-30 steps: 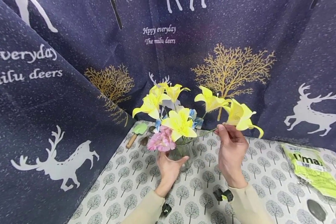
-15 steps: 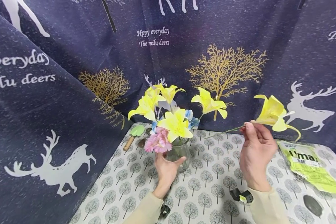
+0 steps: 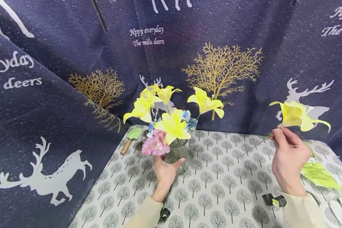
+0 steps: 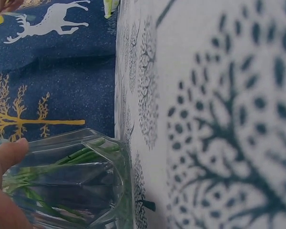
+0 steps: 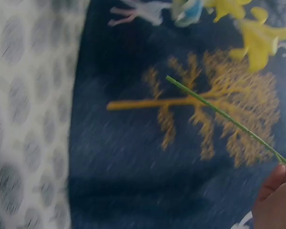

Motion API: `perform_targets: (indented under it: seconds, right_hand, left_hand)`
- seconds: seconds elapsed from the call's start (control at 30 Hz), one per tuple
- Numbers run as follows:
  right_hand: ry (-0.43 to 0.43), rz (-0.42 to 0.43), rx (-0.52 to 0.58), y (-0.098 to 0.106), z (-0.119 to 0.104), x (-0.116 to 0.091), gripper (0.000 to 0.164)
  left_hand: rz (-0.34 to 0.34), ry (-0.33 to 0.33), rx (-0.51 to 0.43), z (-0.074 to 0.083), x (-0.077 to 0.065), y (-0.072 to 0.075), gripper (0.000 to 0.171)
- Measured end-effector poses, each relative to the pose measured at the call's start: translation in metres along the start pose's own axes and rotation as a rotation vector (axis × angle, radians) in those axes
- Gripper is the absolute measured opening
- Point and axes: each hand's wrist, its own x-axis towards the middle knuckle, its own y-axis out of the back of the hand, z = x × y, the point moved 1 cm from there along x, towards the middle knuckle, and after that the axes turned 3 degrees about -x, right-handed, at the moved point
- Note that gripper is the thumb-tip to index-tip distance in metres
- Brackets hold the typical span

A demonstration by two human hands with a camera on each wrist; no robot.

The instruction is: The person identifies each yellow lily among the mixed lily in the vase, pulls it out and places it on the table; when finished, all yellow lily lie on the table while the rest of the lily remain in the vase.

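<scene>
The deer-print curtain (image 3: 202, 28) borders the rear edge of the tree-print counter (image 3: 205, 186), whose surface separates the glass vase (image 3: 178, 151) from the right hand (image 3: 292, 158). The left hand (image 3: 164, 174) grips the vase. Farther right than earlier, the right hand pinches the yellow lily (image 3: 296, 115) by its stem (image 5: 217, 110), partly covering the lime-green bag (image 3: 320, 174). A trowel (image 3: 128, 144) lies left of the vase.

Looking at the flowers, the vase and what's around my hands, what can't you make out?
Held yellow lily: head view, stem end too faint against tablecloth; right wrist view, bloom mostly cut off by right edge.
Lime packet: head view, upper part hidden behind right hand.
White object: head view, cut off at lower right.
Left hand: head view, fingertips hidden by pink flower or vase.
</scene>
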Motion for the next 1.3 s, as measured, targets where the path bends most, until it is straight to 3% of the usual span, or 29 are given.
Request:
perform_targets:
  seconds: [0.17, 0.33, 0.47, 0.57, 0.83, 1.07, 1.3]
  right_hand:
    - [-0.069, 0.017, -0.238, 0.026, 0.001, 0.016, 0.020]
    - [-0.258, -0.014, -0.501, 0.053, 0.003, 0.030, 0.012]
    - [-0.456, -0.113, -0.622, 0.075, 0.010, 0.038, 0.015]
    - [-0.541, -0.210, -0.763, 0.093, 0.014, 0.042, 0.016]
    - [-0.621, -0.403, -1.221, 0.120, 0.030, 0.051, 0.017]
    - [-0.701, -0.457, -1.326, 0.135, 0.043, 0.055, 0.013]
    - [-0.765, -0.431, -1.333, 0.147, 0.047, 0.054, 0.020]
  left_hand:
    - [-0.006, 0.051, 0.024, 0.002, 0.000, 0.001, 0.094]
    - [-0.007, 0.052, 0.041, 0.002, 0.000, 0.001, 0.092]
    - [0.000, 0.043, 0.043, 0.001, 0.000, 0.002, 0.091]
    - [-0.007, 0.052, 0.036, 0.002, -0.001, 0.002, 0.093]
    - [0.003, 0.034, 0.019, 0.001, -0.001, 0.000, 0.092]
    - [0.015, 0.023, 0.034, -0.001, -0.001, 0.000, 0.092]
    - [0.010, -0.002, 0.014, 0.001, 0.000, 0.001, 0.093]
